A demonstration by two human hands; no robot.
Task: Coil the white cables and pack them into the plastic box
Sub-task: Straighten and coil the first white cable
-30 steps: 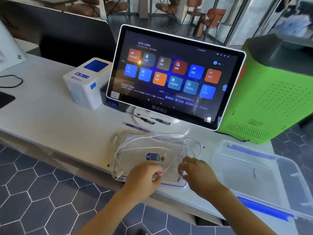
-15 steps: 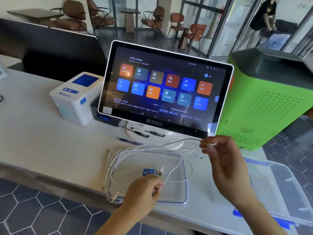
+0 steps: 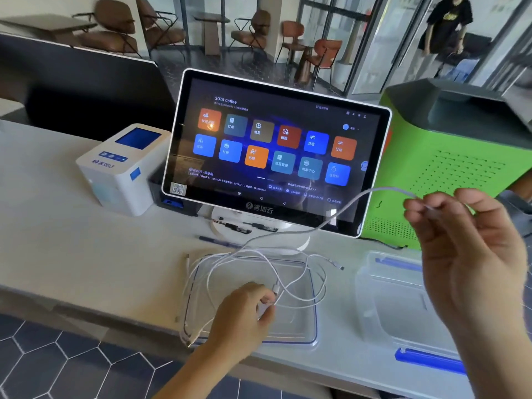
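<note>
At the near edge of the bench (image 3: 57, 254) my left hand (image 3: 244, 315) sits low over the clear lid (image 3: 312, 326), which lies flat with the tangle of white cables (image 3: 218, 269) sprawled across and around it. That grip is clamped on a plug end of one cable, fingers curled round it, just as it was a second ago; it has hardly moved.

What has changed is my right hand (image 3: 466, 254). A second ago it was down on the lid beside the left. Now it is up and out to the right, in front of the green machine (image 3: 460, 168), thumb and forefinger pinched on the far end of the same strand, which runs in a long shallow arc from that pinch down across the touchscreen terminal (image 3: 276, 151) to the pile. I judge this to be one cable being drawn clear of the others so it can be coiled alone. The rest of the loops lie slack on the lid, none coiled yet.

The plastic box (image 3: 403, 306) stands open at the right end of the bench, below my raised hand, with no cable in it. So packing has not begun, by my reading.

Farther back, a pen (image 3: 218, 241) lies by the terminal's base and a white label printer (image 3: 123, 168) stands to its left.
</note>
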